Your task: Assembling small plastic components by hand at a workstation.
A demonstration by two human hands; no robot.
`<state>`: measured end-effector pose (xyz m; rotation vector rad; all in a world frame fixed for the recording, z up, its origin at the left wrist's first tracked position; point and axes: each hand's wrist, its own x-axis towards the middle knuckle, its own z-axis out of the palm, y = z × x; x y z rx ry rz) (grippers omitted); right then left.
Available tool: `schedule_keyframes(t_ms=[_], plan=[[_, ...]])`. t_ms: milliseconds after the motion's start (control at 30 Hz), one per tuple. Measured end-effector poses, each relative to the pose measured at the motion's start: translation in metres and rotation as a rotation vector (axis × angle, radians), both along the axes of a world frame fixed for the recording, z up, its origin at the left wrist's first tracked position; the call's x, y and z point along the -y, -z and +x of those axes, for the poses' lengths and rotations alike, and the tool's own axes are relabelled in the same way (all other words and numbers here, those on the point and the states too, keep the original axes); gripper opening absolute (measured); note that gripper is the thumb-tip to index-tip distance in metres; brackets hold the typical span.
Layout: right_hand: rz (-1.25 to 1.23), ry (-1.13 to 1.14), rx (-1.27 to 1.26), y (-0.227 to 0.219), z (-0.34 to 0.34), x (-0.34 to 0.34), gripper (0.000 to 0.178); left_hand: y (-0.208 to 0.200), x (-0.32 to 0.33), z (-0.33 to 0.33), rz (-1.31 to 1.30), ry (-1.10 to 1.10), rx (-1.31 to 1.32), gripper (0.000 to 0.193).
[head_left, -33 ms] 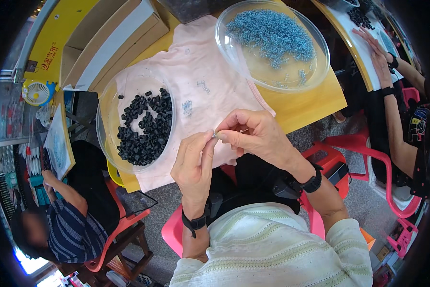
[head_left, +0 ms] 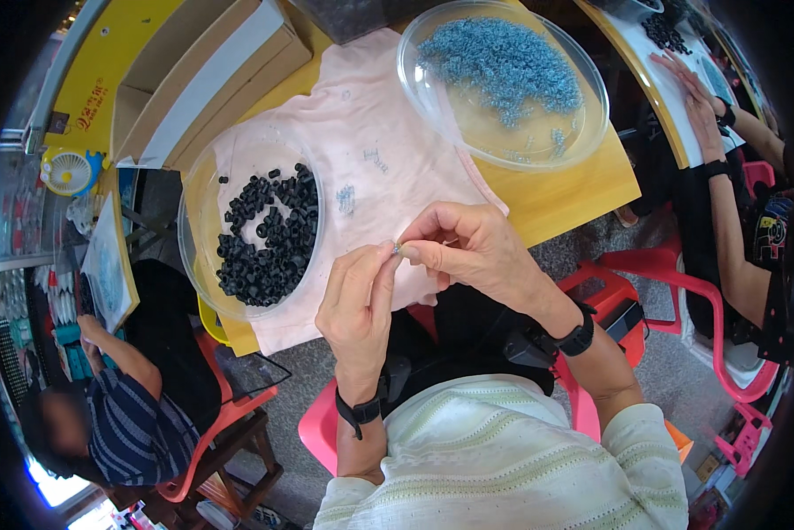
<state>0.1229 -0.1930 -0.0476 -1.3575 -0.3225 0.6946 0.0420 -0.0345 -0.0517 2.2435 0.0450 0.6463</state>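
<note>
Workshop with tubs of parts

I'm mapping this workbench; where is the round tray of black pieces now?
In the head view, the tray of black pieces sits left of centre, partly over the pink cloth, left of the left hand and just below the cardboard box.

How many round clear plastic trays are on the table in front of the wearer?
2. The left tray holds small black parts; the right tray, farther from the wearer, holds small blue-grey parts. No other appears hidden.
</note>
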Motion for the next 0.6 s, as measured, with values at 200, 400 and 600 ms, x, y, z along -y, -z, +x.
schedule_keyframes(t_ms=[200, 400, 600], plan=[[0.068, 0.020, 0.019, 0.0062, -0.0012, -0.0029, 0.018, 0.0014, 0.0005, 0.0009, 0.055, 0.007, 0.011, 0.029], [0.106, -0.027, -0.087, 0.0053, -0.0021, -0.0011, 0.017, 0.0028, -0.0031, -0.0006, -0.073, 0.046, -0.045, 0.022], [0.141, -0.046, -0.101, 0.0012, -0.0037, -0.0007, 0.014, -0.0045, -0.0051, -0.0062, -0.637, 0.137, -0.281, 0.014]])
